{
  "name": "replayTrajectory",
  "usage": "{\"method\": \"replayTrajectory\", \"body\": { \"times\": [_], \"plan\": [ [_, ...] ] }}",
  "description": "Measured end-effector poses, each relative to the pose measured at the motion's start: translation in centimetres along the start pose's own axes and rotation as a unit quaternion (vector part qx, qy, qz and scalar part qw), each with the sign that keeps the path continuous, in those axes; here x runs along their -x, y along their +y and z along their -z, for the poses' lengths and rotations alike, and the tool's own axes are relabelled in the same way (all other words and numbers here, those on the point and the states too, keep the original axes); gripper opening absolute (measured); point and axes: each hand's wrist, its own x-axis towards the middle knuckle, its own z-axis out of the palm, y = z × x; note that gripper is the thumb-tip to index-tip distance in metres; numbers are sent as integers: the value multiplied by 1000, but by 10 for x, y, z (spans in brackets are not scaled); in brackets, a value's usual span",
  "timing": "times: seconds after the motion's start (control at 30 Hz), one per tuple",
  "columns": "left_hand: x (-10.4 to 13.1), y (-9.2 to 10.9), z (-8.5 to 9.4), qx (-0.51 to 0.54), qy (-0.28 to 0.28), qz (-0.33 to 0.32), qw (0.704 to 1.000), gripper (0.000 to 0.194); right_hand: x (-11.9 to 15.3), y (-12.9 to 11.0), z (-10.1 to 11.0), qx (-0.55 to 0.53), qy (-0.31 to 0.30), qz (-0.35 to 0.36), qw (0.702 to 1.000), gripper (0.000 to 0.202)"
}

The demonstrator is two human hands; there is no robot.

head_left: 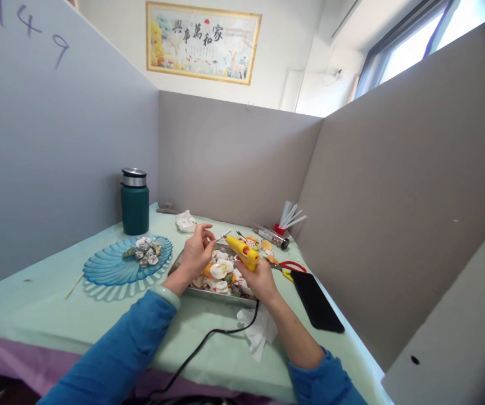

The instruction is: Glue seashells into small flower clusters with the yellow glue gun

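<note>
My right hand [260, 278] is wrapped round a yellow glue gun [243, 252], whose nozzle points up and left toward my left hand. A black cord runs from below the gun to the table's front edge. My left hand [199, 250] pinches a thin, whitish stick-like piece [224, 235] between thumb and finger; its far end sticks out to the right, near the nozzle. Below both hands is a metal tray [214, 295] filled with shells [221, 269], white, orange and greenish. My forearms and hands hide parts of the tray's sides.
To the left are a blue ribbed glass plate [111, 264] with small shells and a green bottle [135, 209]. On the right lie a black phone [317, 302], red-and-yellow scissors [293, 266], a clear tube [272, 237] and glue sticks [289, 216]. Tissue [259, 331] lies in front of the tray.
</note>
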Motion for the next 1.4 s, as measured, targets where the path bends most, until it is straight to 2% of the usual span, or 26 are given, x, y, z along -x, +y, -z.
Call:
{"method": "replayTrajectory", "body": {
  "times": [0.27, 0.4, 0.5, 0.6, 0.73, 1.1, 1.3, 1.4],
  "plan": [
    [3, 0, 3, -133, -4, -83, 988, 35, 3, -8, 2, -10, -22, 11, 1000, 27],
    [3, 0, 5, -144, -8, -95, 985, 34, 2, -6, 1, -6, -19, 13, 1000, 27],
    [2, 0, 4, -95, 4, -62, 993, 35, 0, -2, 1, 6, 5, -1, 1000, 27],
    [-2, -3, 3, -23, 29, -1, 999, 37, -1, 0, 1, 10, 28, -6, 1000, 29],
    [-6, -6, 3, 30, 40, 56, 997, 37, 0, -3, 1, 19, 13, 11, 1000, 29],
    [0, 2, 2, 20, -3, 6, 1000, 35, 2, -6, 0, 5, -18, 24, 1000, 27],
    [-7, -4, 1, 156, 10, 107, 982, 39, -1, 2, 0, 5, 23, -6, 1000, 31],
    [-9, -3, 0, 197, 11, 140, 970, 41, 0, 2, 0, 8, 15, -7, 1000, 31]
  ]
}}
